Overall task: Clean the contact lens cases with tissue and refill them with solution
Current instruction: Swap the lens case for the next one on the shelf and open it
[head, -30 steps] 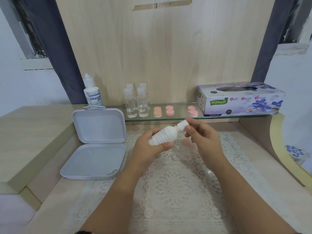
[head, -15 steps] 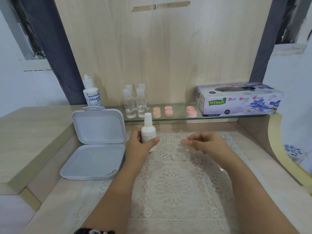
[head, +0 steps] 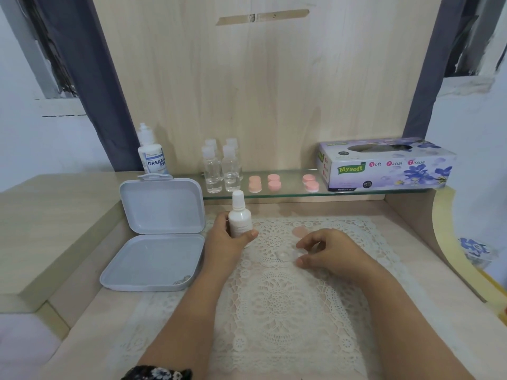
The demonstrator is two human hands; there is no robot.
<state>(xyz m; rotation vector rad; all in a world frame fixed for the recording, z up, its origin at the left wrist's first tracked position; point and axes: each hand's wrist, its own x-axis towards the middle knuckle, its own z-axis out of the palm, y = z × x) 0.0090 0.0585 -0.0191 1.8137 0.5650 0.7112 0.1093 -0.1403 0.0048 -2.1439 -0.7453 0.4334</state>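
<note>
The left hand [head: 229, 239] grips a small white plastic solution bottle [head: 240, 219] standing upright on the white lace mat [head: 277, 303]. The right hand [head: 326, 249], fingers loosely curled and empty, hovers just beside a clear lens case [head: 285, 255] lying between both hands.

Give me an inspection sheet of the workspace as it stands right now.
Surface: wooden desk under a lace mat; glass shelf at the back.
Job's things: small white solution bottle upright on the mat, capped; clear lens case on the mat; pink cap beside it; tissue box on the shelf.
Clutter: open white box, Dream Eye bottle, four clear bottles, pink caps.
Hands: left hand grips the solution bottle; right hand curled over the lens case, contact unclear.
Cables: nothing seen.
Surroundings: wood back panel, grey curtains.
</note>
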